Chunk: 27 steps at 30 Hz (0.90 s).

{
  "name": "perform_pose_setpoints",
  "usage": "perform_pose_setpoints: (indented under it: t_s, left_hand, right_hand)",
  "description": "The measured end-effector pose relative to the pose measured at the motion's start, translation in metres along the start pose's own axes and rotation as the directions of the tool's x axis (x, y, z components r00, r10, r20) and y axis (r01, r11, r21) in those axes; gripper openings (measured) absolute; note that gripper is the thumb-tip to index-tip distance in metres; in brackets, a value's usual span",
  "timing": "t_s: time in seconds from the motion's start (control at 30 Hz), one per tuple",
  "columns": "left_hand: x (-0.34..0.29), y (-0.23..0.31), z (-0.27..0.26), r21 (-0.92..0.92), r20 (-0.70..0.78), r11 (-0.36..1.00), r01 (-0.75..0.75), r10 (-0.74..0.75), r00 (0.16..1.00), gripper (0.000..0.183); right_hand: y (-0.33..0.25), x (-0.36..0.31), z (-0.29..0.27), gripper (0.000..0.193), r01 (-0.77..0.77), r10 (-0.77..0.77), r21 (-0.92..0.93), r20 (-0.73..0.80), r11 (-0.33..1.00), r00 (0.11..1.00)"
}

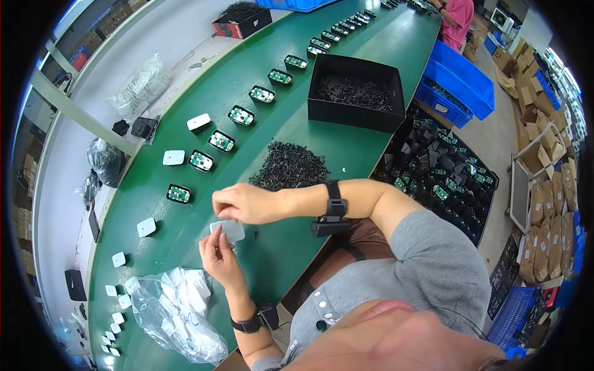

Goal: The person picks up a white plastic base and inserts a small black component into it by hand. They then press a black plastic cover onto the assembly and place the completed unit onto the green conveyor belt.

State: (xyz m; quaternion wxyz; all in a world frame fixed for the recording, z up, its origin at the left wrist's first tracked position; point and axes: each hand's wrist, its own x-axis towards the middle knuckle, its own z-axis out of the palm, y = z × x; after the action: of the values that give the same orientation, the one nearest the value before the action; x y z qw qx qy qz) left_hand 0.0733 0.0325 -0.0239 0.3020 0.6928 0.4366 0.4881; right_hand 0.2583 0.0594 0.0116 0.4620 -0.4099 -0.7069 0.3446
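My left hand (pixel 221 260) grips a white rounded plastic cover (pixel 230 230) by its near edge, thumb and fingers on either side. Just above it, my right hand (pixel 244 203) is bent down with curled fingers close to the cover's far edge. Those fingertips are partly hidden, so whatever they pinch cannot be made out. Beside my right forearm lies a heap of small black parts (pixel 289 166). A black housing with a green circuit board (pixel 179 193) sits a little beyond my right hand. One tiny black piece (pixel 256 235) is on the table near the cover.
Several similar open housings (pixel 241 115) line the green table (pixel 272 260). White-topped units (pixel 146 227) run down the left side. A clear bag of white covers (pixel 179 315) lies near my left arm. A black box (pixel 352 117), a bin of housings (pixel 439 173) and blue crates (pixel 458 80) stand right.
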Motion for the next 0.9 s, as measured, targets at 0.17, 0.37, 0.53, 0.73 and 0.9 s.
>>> perform_pose_setpoints:
  t_s: [0.17,0.37,0.53,0.73,0.9]
  left_hand:
    - [0.003,-0.009,-0.01,0.098,-0.104,0.994,-0.042,0.053,0.993,0.017]
    - [0.003,-0.005,-0.011,0.085,-0.123,0.996,-0.022,0.032,0.992,0.015]
    - [0.003,-0.009,-0.014,0.153,-0.109,0.987,-0.049,0.066,0.992,0.005]
    - [0.006,-0.006,-0.01,0.183,-0.152,0.982,-0.05,0.078,0.985,0.006]
    - [0.003,-0.011,-0.01,0.142,-0.19,0.988,-0.057,0.083,0.978,0.008]
  right_hand:
    - [0.006,0.01,0.04,0.004,-0.112,0.107,0.479,0.037,0.871,0.994]
    - [0.013,0.001,0.046,0.012,-0.058,0.044,0.407,0.044,0.912,0.998]
    - [0.013,-0.003,0.052,0.014,0.33,-0.325,0.078,-0.075,0.941,0.943]
    - [0.019,-0.003,0.045,0.01,0.068,-0.063,0.072,-0.073,0.995,0.995]
    - [0.01,-0.001,0.039,0.011,-0.334,0.288,0.369,0.176,0.867,0.941]
